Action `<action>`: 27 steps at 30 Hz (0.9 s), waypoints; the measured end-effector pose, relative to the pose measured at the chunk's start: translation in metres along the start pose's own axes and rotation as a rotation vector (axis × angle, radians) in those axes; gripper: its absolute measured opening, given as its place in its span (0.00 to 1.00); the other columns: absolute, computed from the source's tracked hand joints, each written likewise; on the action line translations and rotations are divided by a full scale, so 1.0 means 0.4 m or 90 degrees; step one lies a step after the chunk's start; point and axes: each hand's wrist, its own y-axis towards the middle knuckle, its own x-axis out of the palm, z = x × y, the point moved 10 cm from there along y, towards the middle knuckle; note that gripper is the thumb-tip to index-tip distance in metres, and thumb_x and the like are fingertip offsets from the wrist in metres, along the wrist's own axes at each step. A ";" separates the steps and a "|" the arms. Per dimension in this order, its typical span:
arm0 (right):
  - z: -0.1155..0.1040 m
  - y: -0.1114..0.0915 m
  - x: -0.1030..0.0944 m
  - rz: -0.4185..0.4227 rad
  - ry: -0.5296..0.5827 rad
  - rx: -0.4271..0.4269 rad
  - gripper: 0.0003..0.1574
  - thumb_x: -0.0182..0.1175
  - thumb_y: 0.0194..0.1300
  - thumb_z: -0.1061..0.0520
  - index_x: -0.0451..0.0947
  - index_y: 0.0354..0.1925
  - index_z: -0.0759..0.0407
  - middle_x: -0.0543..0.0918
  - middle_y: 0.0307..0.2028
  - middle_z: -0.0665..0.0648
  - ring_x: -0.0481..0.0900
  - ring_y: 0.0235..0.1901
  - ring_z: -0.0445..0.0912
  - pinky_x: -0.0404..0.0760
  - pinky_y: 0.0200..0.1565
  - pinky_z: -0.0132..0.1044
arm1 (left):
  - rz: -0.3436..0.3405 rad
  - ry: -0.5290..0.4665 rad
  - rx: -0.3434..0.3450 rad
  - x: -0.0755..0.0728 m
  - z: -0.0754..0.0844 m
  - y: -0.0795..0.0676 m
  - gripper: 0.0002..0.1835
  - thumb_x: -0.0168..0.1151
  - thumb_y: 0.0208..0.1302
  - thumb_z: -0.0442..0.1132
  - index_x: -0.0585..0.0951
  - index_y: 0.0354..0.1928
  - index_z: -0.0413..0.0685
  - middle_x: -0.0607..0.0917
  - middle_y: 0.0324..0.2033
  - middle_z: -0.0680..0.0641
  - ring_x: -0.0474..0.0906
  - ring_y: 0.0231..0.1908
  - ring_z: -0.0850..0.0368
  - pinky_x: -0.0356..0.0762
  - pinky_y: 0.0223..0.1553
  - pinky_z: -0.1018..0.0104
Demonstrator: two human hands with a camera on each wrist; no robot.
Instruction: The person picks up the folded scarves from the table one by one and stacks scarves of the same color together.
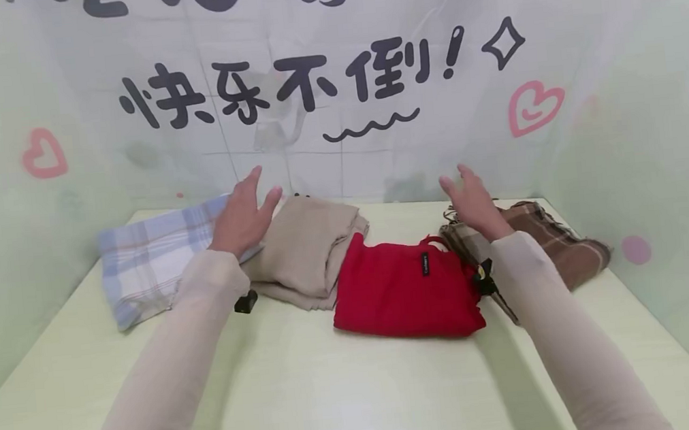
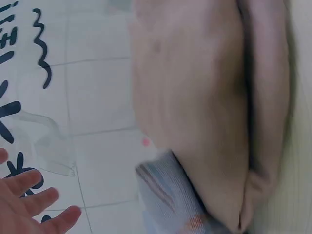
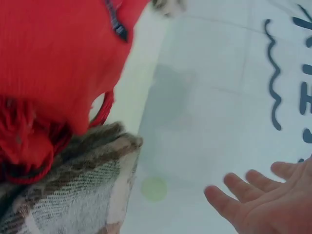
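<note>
My left hand (image 1: 241, 217) is raised with fingers spread, over the gap between a folded blue and white plaid scarf (image 1: 145, 256) and a folded beige scarf (image 1: 304, 246). Nothing is in it; the left wrist view shows its extended fingers (image 2: 46, 200) apart from the cloth. My right hand (image 1: 472, 200) is held up in front of a folded brown plaid scarf (image 1: 550, 245), its palm empty and fingers straight in the right wrist view. Between the hands lies a folded red scarf (image 1: 406, 291) with a black label (image 1: 425, 264) and red fringe (image 3: 29, 141).
The scarves lie in a row on a pale yellow table (image 1: 336, 400). Behind it hangs a white sheet (image 1: 288, 138) with black lettering and pink hearts. Pale side walls (image 1: 654, 167) close in the left and right. A black wrist strap piece (image 1: 245, 302) shows under the left sleeve.
</note>
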 end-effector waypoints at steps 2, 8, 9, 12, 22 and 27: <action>0.012 -0.009 -0.011 -0.009 0.044 0.026 0.49 0.33 0.72 0.33 0.32 0.75 0.60 0.45 0.73 0.69 0.46 0.72 0.63 0.50 0.69 0.60 | -0.010 -0.047 -0.013 0.002 0.005 0.000 0.39 0.32 0.70 0.65 0.47 0.75 0.50 0.56 0.71 0.34 0.53 0.69 0.35 0.53 0.67 0.39; 0.033 -0.043 -0.016 -0.053 0.161 0.065 0.49 0.31 0.71 0.32 0.31 0.75 0.59 0.42 0.74 0.67 0.50 0.71 0.64 0.54 0.68 0.61 | -0.042 -0.149 -0.047 0.014 0.012 -0.002 0.38 0.28 0.71 0.65 0.48 0.75 0.49 0.60 0.69 0.34 0.54 0.69 0.34 0.51 0.68 0.41; 0.036 -0.049 -0.016 -0.058 0.173 0.069 0.49 0.31 0.72 0.32 0.32 0.75 0.60 0.43 0.73 0.68 0.50 0.70 0.64 0.55 0.67 0.61 | -0.047 -0.162 -0.056 0.017 0.013 -0.004 0.38 0.28 0.71 0.65 0.49 0.74 0.49 0.62 0.68 0.34 0.56 0.68 0.35 0.52 0.68 0.41; 0.044 -0.070 -0.014 -0.067 0.200 0.085 0.47 0.32 0.72 0.33 0.37 0.74 0.62 0.48 0.71 0.69 0.54 0.68 0.64 0.59 0.65 0.61 | -0.061 -0.193 -0.087 0.027 0.024 -0.019 0.37 0.29 0.71 0.65 0.57 0.70 0.46 0.68 0.63 0.34 0.64 0.64 0.37 0.61 0.64 0.44; 0.085 -0.162 0.024 -0.124 0.169 0.152 0.46 0.35 0.72 0.34 0.43 0.72 0.65 0.54 0.68 0.71 0.60 0.64 0.63 0.67 0.61 0.60 | -0.164 -0.274 -0.157 0.141 0.054 -0.088 0.31 0.34 0.72 0.60 0.64 0.60 0.40 0.74 0.53 0.34 0.76 0.51 0.41 0.80 0.38 0.61; 0.115 -0.197 0.069 -0.156 0.171 0.182 0.37 0.41 0.74 0.41 0.50 0.66 0.66 0.63 0.56 0.68 0.67 0.50 0.54 0.78 0.48 0.49 | -0.277 -0.259 -0.185 0.206 0.076 -0.137 0.30 0.35 0.74 0.54 0.66 0.59 0.33 0.78 0.49 0.30 0.81 0.43 0.42 0.83 0.35 0.58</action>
